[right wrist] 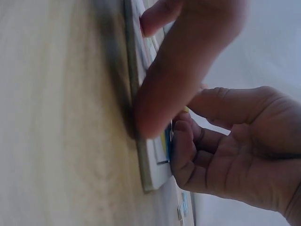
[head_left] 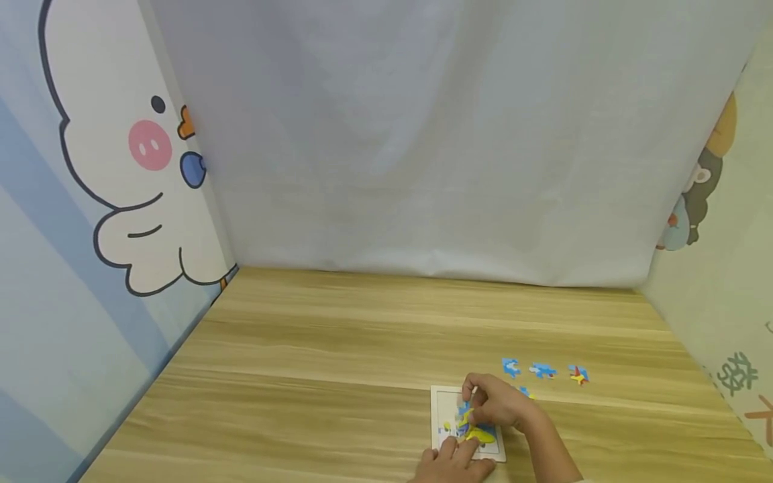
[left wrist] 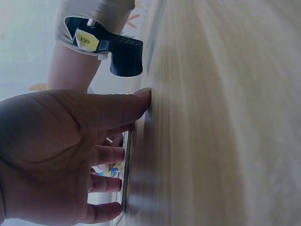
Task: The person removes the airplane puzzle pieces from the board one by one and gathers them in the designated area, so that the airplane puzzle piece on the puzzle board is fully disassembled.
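Note:
A small jigsaw puzzle tray (head_left: 434, 419) with a pale frame lies on the table, partly filled with blue and yellow pieces. My left hand (head_left: 453, 461) rests on its near edge, fingertips on the frame; in the left wrist view, the left hand (left wrist: 51, 155) has its thumb close to the tabletop. Above the tray, my right hand (head_left: 500, 404) pinches a yellow and blue puzzle piece (head_left: 464, 418) between thumb and fingers. In the right wrist view, the right hand (right wrist: 249, 150) is bent over the tray (right wrist: 157, 176), and its fingers mostly hide the piece.
Beyond the tray to the right lie loose puzzle pieces: a blue and white piece (head_left: 510, 367), a blue piece (head_left: 543, 370), a red and yellow one (head_left: 578, 374) and one (head_left: 527, 392) beside the right hand. A grey curtain (head_left: 423, 147) hangs behind the wooden table (head_left: 290, 376).

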A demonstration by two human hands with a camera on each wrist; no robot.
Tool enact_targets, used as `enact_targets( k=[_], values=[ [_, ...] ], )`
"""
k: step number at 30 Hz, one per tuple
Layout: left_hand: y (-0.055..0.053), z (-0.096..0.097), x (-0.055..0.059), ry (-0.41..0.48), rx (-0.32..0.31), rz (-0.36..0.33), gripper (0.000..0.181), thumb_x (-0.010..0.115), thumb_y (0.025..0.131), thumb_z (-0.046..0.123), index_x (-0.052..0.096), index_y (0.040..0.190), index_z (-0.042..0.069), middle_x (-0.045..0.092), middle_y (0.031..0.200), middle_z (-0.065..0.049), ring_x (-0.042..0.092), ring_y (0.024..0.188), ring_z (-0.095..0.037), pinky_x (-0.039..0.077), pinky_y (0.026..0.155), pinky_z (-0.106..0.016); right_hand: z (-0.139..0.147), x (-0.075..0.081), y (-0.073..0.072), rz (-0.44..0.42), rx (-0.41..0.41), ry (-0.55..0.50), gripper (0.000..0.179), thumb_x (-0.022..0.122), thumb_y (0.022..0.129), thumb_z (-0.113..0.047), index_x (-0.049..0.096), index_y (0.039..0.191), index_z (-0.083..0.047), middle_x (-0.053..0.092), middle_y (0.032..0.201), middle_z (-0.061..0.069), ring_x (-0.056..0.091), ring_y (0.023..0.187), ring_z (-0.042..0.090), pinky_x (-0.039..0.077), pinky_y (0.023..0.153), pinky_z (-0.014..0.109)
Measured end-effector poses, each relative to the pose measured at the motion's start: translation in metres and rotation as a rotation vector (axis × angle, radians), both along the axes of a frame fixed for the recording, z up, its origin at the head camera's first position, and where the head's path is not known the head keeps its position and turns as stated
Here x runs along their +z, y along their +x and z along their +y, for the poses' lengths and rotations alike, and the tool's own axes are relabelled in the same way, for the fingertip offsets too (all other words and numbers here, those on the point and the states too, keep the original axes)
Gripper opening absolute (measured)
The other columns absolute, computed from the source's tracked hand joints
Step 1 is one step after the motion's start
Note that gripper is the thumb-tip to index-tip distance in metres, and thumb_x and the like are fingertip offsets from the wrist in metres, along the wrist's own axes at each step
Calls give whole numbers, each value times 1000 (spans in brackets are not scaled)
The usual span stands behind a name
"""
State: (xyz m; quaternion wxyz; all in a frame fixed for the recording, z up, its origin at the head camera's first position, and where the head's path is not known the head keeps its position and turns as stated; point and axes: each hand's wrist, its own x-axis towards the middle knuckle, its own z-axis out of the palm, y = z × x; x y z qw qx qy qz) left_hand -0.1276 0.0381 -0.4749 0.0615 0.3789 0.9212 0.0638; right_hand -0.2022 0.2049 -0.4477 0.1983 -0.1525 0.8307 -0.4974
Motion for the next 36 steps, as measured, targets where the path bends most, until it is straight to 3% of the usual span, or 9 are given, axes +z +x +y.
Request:
enact_targets(
  k=[4,11,17,27,36],
  values=[
    [1,0,-1,8,-3,10,55,28,87,70,53,125,41,43,132,13,44,108,-14,43,70,-36,1,2,2,9,32,-43,20,61,75,10,52,90,1,48,65,3,41,53,11,35,48,20],
    [1,2,-4,-14,7,-16,56,29,85,71,53,126,42,43,132,14,44,110,-14,44,73,-37,6,6,3,113,93,-75,19,65,77,2,56,93,1,51,74,4,49,66,14,44,57,24],
    [3,6,-5,12,33,-9,56,30,84,73,55,124,43,46,129,14,46,110,-14,46,74,-38,13,4,2,108,81,-88,17,65,79,1,57,94,0,52,77,5,50,69,15,45,59,24],
    [5,5,-3,4,27,20,53,33,85,70,56,124,42,46,129,14,46,107,-13,44,70,-35,21,5,8,79,36,-114,19,67,82,-4,58,97,3,52,78,6,50,71,17,47,63,27],
    [3,5,0,-69,33,5,57,34,84,72,52,128,41,43,131,10,44,111,-16,44,75,-38,37,11,11,141,-13,-148,23,67,82,-5,58,100,8,55,81,10,53,75,17,49,65,28]
  ],
)
